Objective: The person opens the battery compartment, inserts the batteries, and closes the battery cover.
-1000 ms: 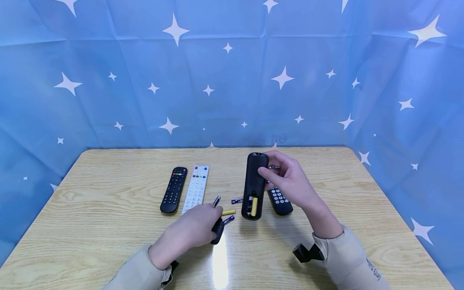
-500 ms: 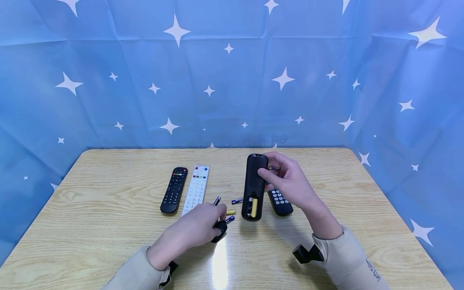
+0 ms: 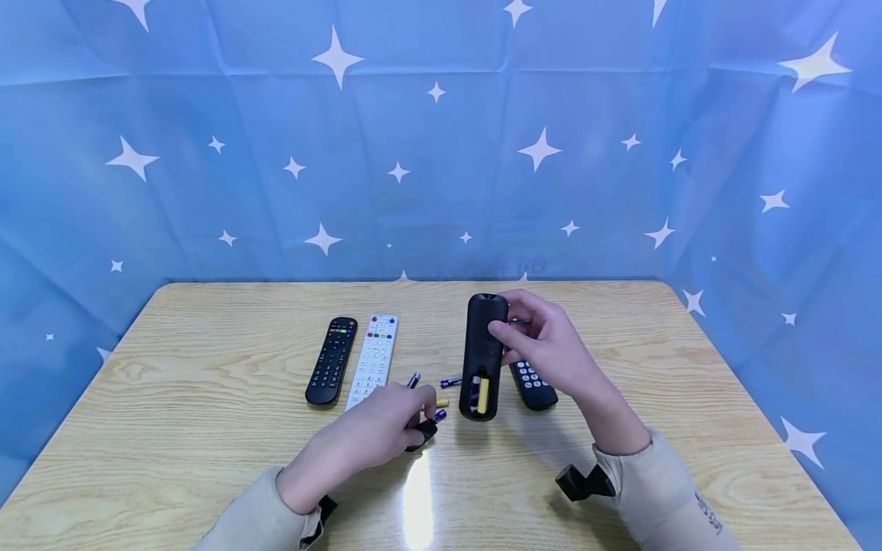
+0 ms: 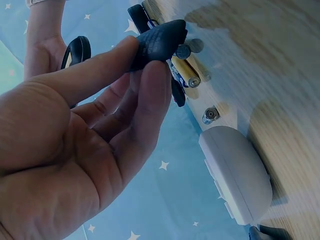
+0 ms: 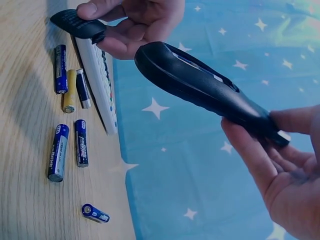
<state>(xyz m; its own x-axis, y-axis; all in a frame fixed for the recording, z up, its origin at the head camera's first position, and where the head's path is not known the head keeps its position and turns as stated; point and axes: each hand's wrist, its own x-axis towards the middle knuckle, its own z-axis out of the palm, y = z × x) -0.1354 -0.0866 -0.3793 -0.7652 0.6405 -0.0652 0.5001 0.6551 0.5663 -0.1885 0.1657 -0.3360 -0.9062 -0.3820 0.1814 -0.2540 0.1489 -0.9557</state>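
Note:
My right hand [image 3: 544,344] holds a black remote control [image 3: 484,329] upright above the table, its back facing me. The battery compartment at its lower end is uncovered. Inside lie a dark blue battery [image 3: 475,392] and a yellow battery [image 3: 484,395] side by side. To the left, my left hand [image 3: 379,428] pinches a small black battery cover [image 4: 159,44] between thumb and fingers; in the right wrist view the cover [image 5: 77,24] hangs close over the tabletop, apart from the remote. Loose batteries lie by that hand, among them a yellow one [image 5: 70,92] and a blue one [image 5: 58,152].
A black remote [image 3: 332,360] and a white remote [image 3: 373,356] lie on the wooden table [image 3: 207,428] at the left. Another dark remote [image 3: 534,385] sits partly hidden behind my right hand. A blue star-patterned cloth [image 3: 441,191] hangs behind the table.
The battery cover has turned in my left hand's fingers and now lies flatter, pointing more to the right. My right hand and the remote have barely moved.

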